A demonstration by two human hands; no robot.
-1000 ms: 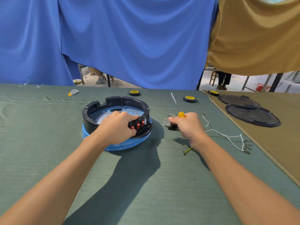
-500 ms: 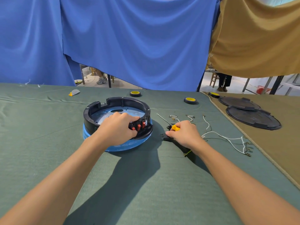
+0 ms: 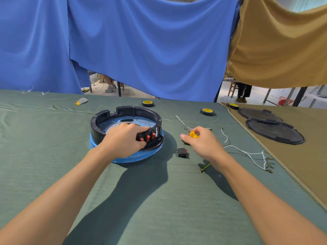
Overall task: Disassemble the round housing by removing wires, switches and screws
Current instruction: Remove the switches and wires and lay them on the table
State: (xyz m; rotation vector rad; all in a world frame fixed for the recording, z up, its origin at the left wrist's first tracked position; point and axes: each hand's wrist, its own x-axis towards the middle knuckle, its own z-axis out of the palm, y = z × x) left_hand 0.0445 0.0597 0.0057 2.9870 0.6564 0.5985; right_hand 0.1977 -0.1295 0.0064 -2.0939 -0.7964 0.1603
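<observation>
- The round housing (image 3: 123, 114) sits a bit left of center on the green cloth table (image 3: 44, 138). It's a black ring on a blue base (image 3: 134, 157), open side up, and you can see a pale metal plate inside.
- The left hand (image 3: 122, 141) comes over the near rim with its fingers curled down inside the ring, gripping the wall right next to the row of red switches (image 3: 147, 137) on the front panel.
- The right hand (image 3: 203, 143) is off to the right of the housing, not touching it. Its fingers are wrapped around the yellow handle of a screwdriver (image 3: 193, 134), the thumb sticks out to the left, and the thin metal shaft points away and to the left, low over the cloth.
- One loose switch (image 3: 182, 152), black with a red rocker, lies on the cloth between the housing and the right wrist, touching neither.
- White wires (image 3: 247, 152) with small end clips trail off to the right of the right hand, and a short green-yellow wire (image 3: 205, 167) peeks out just under that wrist.
- Some small metal bits lie by the screwdriver shaft, too tiny to tell what they are.
- Further back there are three black-and-yellow tape rolls (image 3: 207, 111), and two flat black round covers (image 3: 274, 129) overlap on the tan cloth (image 3: 300, 165) at the right.
</observation>
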